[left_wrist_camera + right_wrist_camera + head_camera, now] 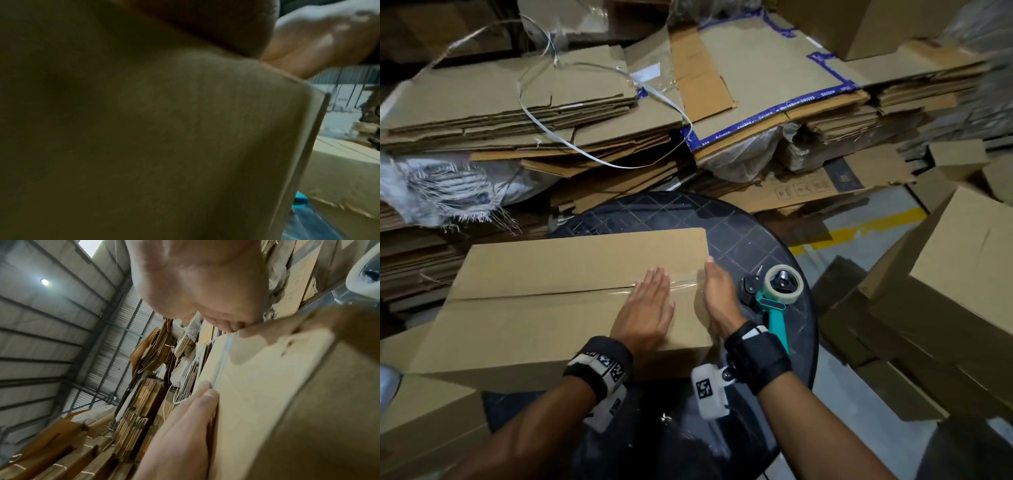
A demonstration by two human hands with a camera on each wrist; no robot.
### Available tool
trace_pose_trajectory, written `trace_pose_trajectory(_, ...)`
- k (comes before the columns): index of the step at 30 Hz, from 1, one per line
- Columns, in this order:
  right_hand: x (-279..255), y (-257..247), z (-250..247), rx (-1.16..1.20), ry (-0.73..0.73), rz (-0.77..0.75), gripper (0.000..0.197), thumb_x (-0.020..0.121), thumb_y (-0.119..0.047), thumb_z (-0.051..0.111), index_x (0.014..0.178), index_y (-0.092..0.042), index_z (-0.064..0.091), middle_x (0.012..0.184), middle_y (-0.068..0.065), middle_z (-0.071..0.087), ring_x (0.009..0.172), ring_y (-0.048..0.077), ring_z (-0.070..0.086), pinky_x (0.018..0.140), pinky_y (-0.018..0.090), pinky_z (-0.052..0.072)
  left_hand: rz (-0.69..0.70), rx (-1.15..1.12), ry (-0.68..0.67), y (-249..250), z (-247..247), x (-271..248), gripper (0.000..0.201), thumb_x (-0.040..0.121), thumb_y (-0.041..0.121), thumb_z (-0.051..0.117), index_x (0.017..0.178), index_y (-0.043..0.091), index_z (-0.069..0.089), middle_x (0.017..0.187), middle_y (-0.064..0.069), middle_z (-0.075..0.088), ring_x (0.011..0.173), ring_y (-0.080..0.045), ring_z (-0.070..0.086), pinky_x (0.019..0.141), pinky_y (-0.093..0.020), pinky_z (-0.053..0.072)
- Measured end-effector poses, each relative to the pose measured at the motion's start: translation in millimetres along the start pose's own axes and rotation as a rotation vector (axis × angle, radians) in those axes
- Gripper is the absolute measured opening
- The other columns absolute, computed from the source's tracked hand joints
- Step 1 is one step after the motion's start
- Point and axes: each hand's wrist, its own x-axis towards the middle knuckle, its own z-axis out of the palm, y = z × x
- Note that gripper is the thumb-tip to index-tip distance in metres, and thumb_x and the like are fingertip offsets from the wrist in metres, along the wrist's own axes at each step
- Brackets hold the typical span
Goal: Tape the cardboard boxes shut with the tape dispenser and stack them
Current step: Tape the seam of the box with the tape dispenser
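Surrounding round black table [743, 240]: flattened cardboard [517, 102].

No wording can be read; the print on the blue tape [774, 111] is too blurred

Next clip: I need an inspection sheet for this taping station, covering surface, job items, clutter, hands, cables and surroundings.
Surface: round dark table, grid-patterned top.
Job's things: cardboard box on the table, clear tape along part of its top seam; teal tape dispenser lying right of the box.
Clutter: loose white strapping band over the flattened cardboard stacks.
Grippers: left hand flat on the taped seam; right hand pressing the box's right end.
Cables: nothing seen.
Surroundings: other boxes at right, yellow floor line.
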Motion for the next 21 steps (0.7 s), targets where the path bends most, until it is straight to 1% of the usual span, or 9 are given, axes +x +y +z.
trace_pose_trajectory(2,-2,-3,9,-0.102,0.017,0.046,0.068,0.102,-0.059,0.021,0.13,-0.012,0.061,0.133,0.011,0.062,0.123,0.029,0.056,0.11,0.042,0.039,0.02,-0.001,-0.008,-3,4,-1,0.083,0.09,0.053,-0.001,0.16,0.01,0.01,0.168,-0.006,0.0,0.154,-0.017,-0.004,0.122,-0.031,-0.007)
trace_pose_trajectory(5,2,-6,11,-0.278,0.032,0.145,0.073,0.105,-0.055,0.012,0.137,-0.006,0.057,0.139,0.02,0.057,0.128,0.036,0.053,0.107,0.04,0.038,0.005,0.023,-0.024,-1,7,1,0.073,0.096,0.045,0.005,0.16,0.009,0.007,0.168,-0.006,-0.003,0.154,-0.017,-0.007,0.123,-0.033,-0.005)
trace_pose_trajectory(9,-1,-9,10,-0.321,0.076,0.19,0.075,0.106,-0.053,0.012,0.134,0.0,0.057,0.14,0.025,0.055,0.13,0.038,0.051,0.106,0.039,0.037,0.01,0.033,-0.033,-2,6,0,0.068,0.1,0.04,0.008,0.16,0.008,0.005,0.168,-0.007,-0.005,0.154,-0.018,-0.008,0.124,-0.034,-0.005)
trace_pose_trajectory(11,-6,-9,7,-0.299,0.184,0.198,0.073,0.107,-0.052,0.016,0.131,0.002,0.059,0.138,0.027,0.056,0.128,0.039,0.052,0.104,0.039,0.038,0.02,0.042,-0.037,-2,7,0,0.066,0.101,0.039,0.008,0.16,0.008,0.004,0.168,-0.008,-0.006,0.154,-0.019,-0.008,0.124,-0.034,-0.005)
trace_pose_trajectory(13,-16,-10,6,-0.276,0.347,0.133,0.067,0.109,-0.045,0.023,0.123,0.005,0.065,0.13,0.03,0.059,0.12,0.042,0.055,0.096,0.038,0.04,0.022,0.061,-0.039,-1,6,-1,0.064,0.104,0.037,0.01,0.159,0.007,0.002,0.167,-0.009,-0.008,0.154,-0.02,-0.008,0.124,-0.034,-0.005)
trace_pose_trajectory(15,-25,-8,8,-0.276,0.459,-0.011,0.059,0.11,-0.037,0.028,0.112,0.004,0.071,0.119,0.03,0.066,0.11,0.042,0.06,0.086,0.037,0.039,0.023,0.061,-0.042,-1,5,-1,0.061,0.107,0.034,0.016,0.159,0.007,0.0,0.167,-0.009,-0.009,0.154,-0.021,-0.008,0.123,-0.035,-0.006)
trace_pose_trajectory(16,-29,-7,9,-0.287,0.47,-0.07,0.058,0.11,-0.034,0.029,0.108,0.002,0.073,0.115,0.029,0.068,0.107,0.041,0.06,0.083,0.037,0.037,0.026,0.059,-0.042,0,4,-2,0.061,0.107,0.034,0.018,0.159,0.007,0.0,0.167,-0.01,-0.009,0.154,-0.021,-0.009,0.123,-0.035,-0.006)
trace_pose_trajectory(18,-33,-7,11,-0.342,0.412,-0.088,0.058,0.11,-0.034,0.026,0.109,0.002,0.072,0.118,0.028,0.067,0.109,0.042,0.059,0.088,0.038,0.038,0.037,0.073,-0.054,-1,4,-2,0.063,0.107,0.036,0.019,0.159,0.007,-0.001,0.167,-0.011,-0.011,0.154,-0.022,-0.01,0.122,-0.035,-0.007)
trace_pose_trajectory(21,-26,-10,9,-0.43,0.232,0.063,0.068,0.108,-0.047,0.016,0.127,0.0,0.062,0.135,0.027,0.058,0.124,0.041,0.053,0.102,0.042,0.038,0.063,0.084,-0.103,-6,4,-2,0.067,0.107,0.044,0.017,0.159,0.007,-0.005,0.166,-0.01,-0.016,0.153,-0.021,-0.015,0.121,-0.035,-0.01)
